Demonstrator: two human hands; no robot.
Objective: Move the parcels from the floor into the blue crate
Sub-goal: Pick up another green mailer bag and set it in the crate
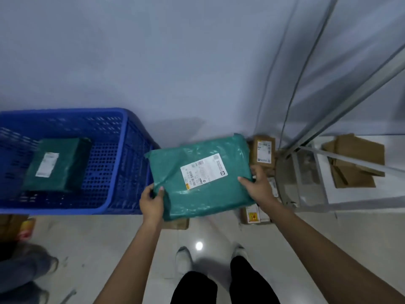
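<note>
Both hands on the green poly mailer (pixel 201 178), held off the floor, flat side up, white shipping label (pixel 203 171) facing the camera. Left hand (pixel 152 201) pinches the near-left corner, thumb on top, fingers curled under. Right hand (pixel 258 187) grips the right edge the same way, thumb on top, fingers out of sight beneath. Bag film is creased around the left thumb, so contents look soft or loosely packed; expect sag in the middle.

Step in hand, as I read it: carry phase, mailer lifted and not yet over the blue crate (pixel 122 150). Its left edge sits just beside the crate's right wall.

Crate already holds one dark green parcel (pixel 58 164) on the left side; bare mesh floor to the right of it.

Next move calls for: swing left, clear the crate rim, lower onto the free right part, release both hands.

Left on the floor (pixel 109 242): small brown cardboard box (pixel 264 152) by the wall, more boxes partly hidden under the mailer, one with a yellow label (pixel 253 215).
</note>
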